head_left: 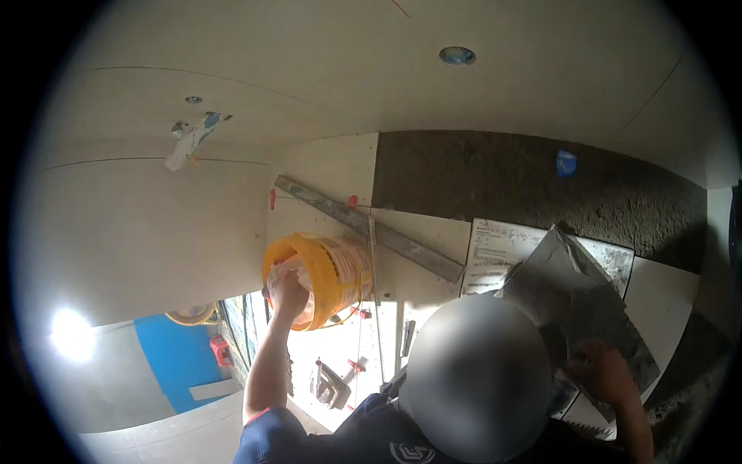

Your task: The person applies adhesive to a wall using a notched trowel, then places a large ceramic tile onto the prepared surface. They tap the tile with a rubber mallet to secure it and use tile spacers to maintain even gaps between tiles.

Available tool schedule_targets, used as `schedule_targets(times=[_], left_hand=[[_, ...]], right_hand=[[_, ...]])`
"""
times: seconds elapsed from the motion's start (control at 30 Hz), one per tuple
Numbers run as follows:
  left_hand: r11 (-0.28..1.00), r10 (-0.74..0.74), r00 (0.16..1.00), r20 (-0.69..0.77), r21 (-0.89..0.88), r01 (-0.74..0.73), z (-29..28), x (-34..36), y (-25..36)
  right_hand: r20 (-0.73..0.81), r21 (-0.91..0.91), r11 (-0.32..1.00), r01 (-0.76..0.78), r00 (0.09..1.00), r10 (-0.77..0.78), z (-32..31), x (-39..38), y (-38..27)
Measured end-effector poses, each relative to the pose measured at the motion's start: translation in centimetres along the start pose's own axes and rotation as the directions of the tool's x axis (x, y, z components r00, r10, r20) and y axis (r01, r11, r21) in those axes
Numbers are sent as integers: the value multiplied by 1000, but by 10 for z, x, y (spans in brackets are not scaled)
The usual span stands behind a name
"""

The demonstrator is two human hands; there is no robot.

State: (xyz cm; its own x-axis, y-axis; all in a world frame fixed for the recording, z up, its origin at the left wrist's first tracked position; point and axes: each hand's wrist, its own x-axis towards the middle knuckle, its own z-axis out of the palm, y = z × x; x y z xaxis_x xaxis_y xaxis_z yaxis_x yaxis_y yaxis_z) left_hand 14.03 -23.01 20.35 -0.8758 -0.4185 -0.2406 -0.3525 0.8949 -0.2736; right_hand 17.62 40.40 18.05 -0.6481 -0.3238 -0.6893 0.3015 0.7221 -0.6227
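My left hand (286,292) reaches into the mouth of a tilted yellow bucket (344,274), closed among crumpled pale material; what it grips is unclear. My right hand (599,375) curls at a dark grey, wrinkled sheet or board (595,309) on the right; what its fingers hold is unclear. That dark piece lies over a white printed board (491,247). A long, dusty straightedge (340,216) lies diagonally across pale tiles (417,224) beside the bucket, near small red clips (352,202). A large blurred oval hides the lower middle of the view, above my dark shirt.
Grey mortar (479,170) with a small blue item (566,163) borders the tiles along the back. A pale wall (348,69) with round openings rises beyond. At lower left are a metal tool (328,387), a red object (220,349), a blue panel (166,356) and a bright light.
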Motion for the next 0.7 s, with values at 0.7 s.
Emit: schedule_targets(times=[0.7], left_hand=[[809,340,914,223,-565,-163,-44,209,203]], right_hand=[[-60,54,990,-129,989,133,-2,-4,-1]])
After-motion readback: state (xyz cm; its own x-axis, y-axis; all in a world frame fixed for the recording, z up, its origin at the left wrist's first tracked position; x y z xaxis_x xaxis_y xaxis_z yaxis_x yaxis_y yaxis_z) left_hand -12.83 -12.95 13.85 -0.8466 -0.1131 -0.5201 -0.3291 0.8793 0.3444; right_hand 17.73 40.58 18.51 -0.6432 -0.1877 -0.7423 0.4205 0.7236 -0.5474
